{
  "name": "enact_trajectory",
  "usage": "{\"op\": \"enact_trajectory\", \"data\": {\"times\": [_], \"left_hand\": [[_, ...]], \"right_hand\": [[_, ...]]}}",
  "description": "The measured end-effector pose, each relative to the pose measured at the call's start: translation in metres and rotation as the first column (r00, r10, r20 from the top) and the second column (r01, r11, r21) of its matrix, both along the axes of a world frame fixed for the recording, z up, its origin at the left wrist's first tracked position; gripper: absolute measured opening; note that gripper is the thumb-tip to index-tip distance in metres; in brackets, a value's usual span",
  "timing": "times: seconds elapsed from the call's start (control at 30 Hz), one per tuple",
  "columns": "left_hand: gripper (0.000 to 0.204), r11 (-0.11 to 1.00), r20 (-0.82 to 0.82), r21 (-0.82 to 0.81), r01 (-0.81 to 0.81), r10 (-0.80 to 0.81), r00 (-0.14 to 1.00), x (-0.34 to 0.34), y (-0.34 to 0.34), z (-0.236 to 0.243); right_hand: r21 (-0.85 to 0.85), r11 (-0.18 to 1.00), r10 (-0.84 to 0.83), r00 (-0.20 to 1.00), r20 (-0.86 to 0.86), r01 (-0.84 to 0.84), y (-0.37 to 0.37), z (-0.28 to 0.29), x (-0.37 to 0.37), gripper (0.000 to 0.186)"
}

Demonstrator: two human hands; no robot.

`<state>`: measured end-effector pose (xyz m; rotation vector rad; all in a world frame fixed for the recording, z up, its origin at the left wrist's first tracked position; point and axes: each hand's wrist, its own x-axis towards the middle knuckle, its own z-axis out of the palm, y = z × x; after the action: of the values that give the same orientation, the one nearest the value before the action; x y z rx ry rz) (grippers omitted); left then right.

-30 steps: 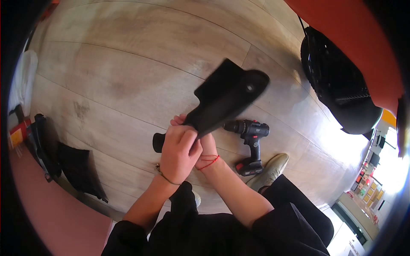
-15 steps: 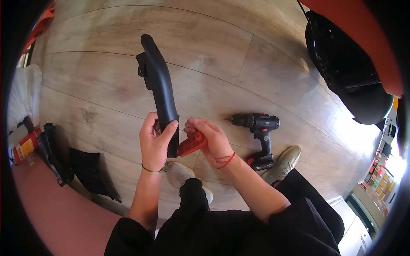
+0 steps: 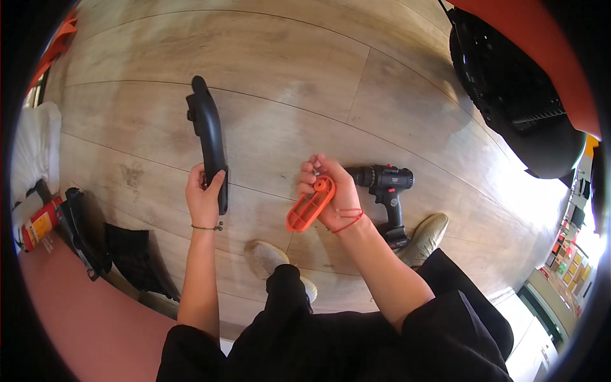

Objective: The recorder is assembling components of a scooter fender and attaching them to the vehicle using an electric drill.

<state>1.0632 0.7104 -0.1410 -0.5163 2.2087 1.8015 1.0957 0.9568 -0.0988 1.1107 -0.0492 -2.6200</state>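
Left hand [image 3: 205, 194] is clamped on the black part [image 3: 209, 143], at centre-left of the frame. Right hand [image 3: 332, 191] grips the orange piece [image 3: 310, 205] at centre. The long black part, held only at its end, could slip out.

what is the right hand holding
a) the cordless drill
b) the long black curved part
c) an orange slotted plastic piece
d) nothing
c: the right hand grips the orange slotted plastic piece, while the cordless drill lies on the floor beside it.
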Motion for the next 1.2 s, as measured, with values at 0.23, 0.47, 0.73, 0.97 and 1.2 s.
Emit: {"op": "enact_trajectory", "data": {"times": [0.23, 0.47, 0.73, 0.97, 1.2], "left_hand": [[0.039, 0.991, -0.034, 0.052, -0.122, 0.123, 0.992, 0.008, -0.010, -0.011], [0.044, 0.919, -0.057, -0.393, 0.044, -0.072, 0.996, 0.011, -0.004, 0.003], [0.041, 0.629, -0.334, -0.775, -0.064, -0.321, 0.886, 0.016, 0.010, 0.029], [0.041, 0.835, -0.125, -0.077, 0.545, -0.550, 0.826, 0.053, 0.085, 0.084], [0.041, 0.883, 0.295, 0.469, -0.004, -0.153, 0.943, 0.066, 0.072, 0.045]], "right_hand": [[0.172, 0.978, 0.116, 0.993, 0.033, -0.120, -0.009, 0.008, 0.002, 0.015], [0.161, 0.978, 0.114, 0.987, 0.110, -0.131, -0.019, 0.009, 0.000, 0.018], [0.316, 0.932, 0.117, 0.974, 0.192, -0.175, -0.024, 0.017, -0.002, 0.020], [0.554, 0.798, 0.140, 0.968, 0.210, -0.235, -0.042, 0.021, 0.008, 0.022], [0.797, 0.517, 0.266, 0.944, 0.198, -0.313, -0.029, -0.001, 0.029, 0.024]]}}
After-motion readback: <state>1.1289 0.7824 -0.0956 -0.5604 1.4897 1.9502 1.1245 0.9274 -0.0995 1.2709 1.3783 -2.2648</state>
